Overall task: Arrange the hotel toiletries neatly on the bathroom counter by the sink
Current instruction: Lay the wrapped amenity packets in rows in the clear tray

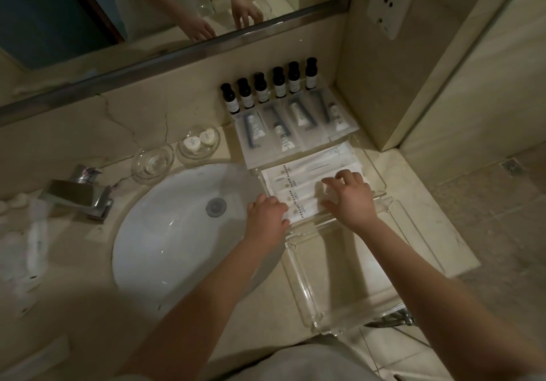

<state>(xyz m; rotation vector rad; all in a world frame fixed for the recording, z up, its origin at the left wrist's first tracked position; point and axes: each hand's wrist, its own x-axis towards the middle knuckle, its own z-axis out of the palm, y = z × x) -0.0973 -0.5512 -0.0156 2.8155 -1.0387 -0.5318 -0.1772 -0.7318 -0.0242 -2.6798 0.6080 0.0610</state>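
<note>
Centre right: white packets (298, 193) overlapped in clear tray (381, 187). Right hand (351, 197) spread, fingertips pressing them flat; left hand (266, 212) at their left edge, likely squaring row; pinching or pushing, cannot tell.

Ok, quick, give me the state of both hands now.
Left hand: at the left edge of the white packets, fingers curled; grip cannot be told.
Right hand: open, spread fingers resting on the packets.
</note>
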